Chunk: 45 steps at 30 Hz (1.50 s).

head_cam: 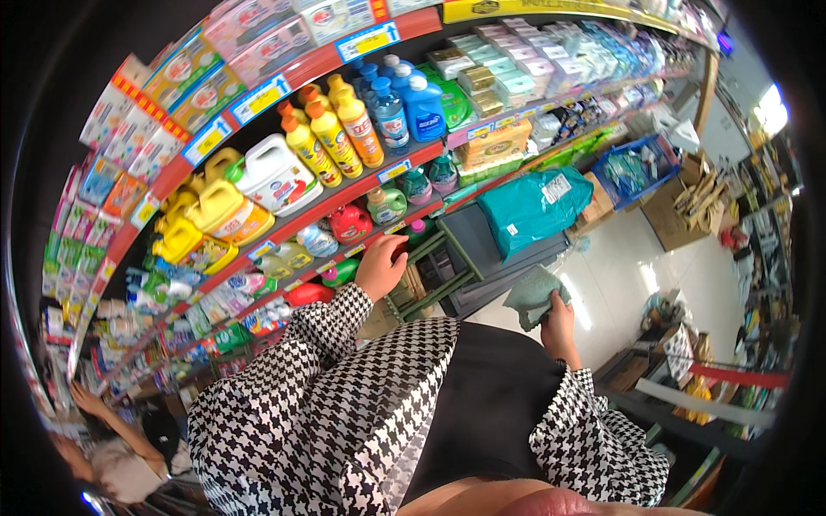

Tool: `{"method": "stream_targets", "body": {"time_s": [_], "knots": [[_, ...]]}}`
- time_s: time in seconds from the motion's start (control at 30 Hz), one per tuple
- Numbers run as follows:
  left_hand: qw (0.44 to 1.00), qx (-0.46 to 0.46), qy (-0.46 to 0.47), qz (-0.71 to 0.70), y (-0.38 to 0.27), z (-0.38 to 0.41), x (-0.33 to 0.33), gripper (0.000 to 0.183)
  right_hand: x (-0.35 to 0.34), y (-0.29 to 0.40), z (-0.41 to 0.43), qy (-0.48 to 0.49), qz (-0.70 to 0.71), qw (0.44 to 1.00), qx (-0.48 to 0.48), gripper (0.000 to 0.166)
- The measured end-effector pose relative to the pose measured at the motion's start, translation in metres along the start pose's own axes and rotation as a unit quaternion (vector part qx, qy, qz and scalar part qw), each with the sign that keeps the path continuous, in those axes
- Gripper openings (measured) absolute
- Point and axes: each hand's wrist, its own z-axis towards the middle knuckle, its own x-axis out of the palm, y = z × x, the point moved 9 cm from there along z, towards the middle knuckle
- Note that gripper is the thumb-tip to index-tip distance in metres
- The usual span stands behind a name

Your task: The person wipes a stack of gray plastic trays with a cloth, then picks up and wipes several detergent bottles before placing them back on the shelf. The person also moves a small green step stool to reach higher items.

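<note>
My right hand (pixel 560 322) grips a grey-green cloth (pixel 537 295) above the tiled floor. With its fingers bent and nothing seen in them, my left hand (pixel 382 266) is near the lower shelf, close to a red bottle (pixel 350 223) and a green bottle (pixel 387 205); whether it touches anything is unclear. On the shelf above stand yellow squeeze bottles (pixel 322 143), blue bottles (pixel 424 109), a white jug (pixel 279 177) and yellow jugs (pixel 229 213). Boxed goods fill the upper left shelf.
A teal plastic parcel (pixel 535 209) lies on dark flat boards beside a green metal frame (pixel 445 284). Farther back are a blue basket (pixel 635 169) and an opened cardboard box (pixel 671 216). Another person (pixel 122 461) reaches toward the shelves at lower left. More stocked racks stand at right.
</note>
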Motion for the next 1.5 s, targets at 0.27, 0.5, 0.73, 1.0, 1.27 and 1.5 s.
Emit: {"method": "stream_targets", "body": {"time_s": [0.27, 0.5, 0.73, 1.0, 1.27, 1.5], "knots": [[0.996, 0.046, -0.003, -0.078, -0.047, 0.064, 0.024, 0.033, -0.016, 0.030, -0.002, -0.032, -0.035, 0.998, -0.045, 0.028], [0.993, 0.025, -0.119, 0.012, -0.062, 0.092, 0.006, 0.027, -0.012, 0.064, 0.074, 0.030, -0.083, 0.996, -0.022, 0.026], [0.966, -0.060, -0.244, 0.060, -0.109, 0.149, -0.008, 0.033, -0.028, 0.135, 0.157, 0.147, -0.204, 0.967, -0.036, 0.025], [0.926, -0.094, -0.268, 0.250, -0.121, 0.217, -0.034, 0.050, -0.022, 0.182, 0.223, 0.212, -0.239, 0.947, 0.005, 0.028], [0.914, -0.085, -0.192, 0.346, -0.115, 0.271, -0.054, 0.055, 0.041, 0.170, 0.205, 0.290, -0.268, 0.915, -0.080, 0.026], [0.885, -0.038, -0.108, 0.452, -0.090, 0.322, -0.042, 0.051, 0.015, 0.190, 0.201, 0.212, -0.298, 0.913, -0.179, 0.026]]}}
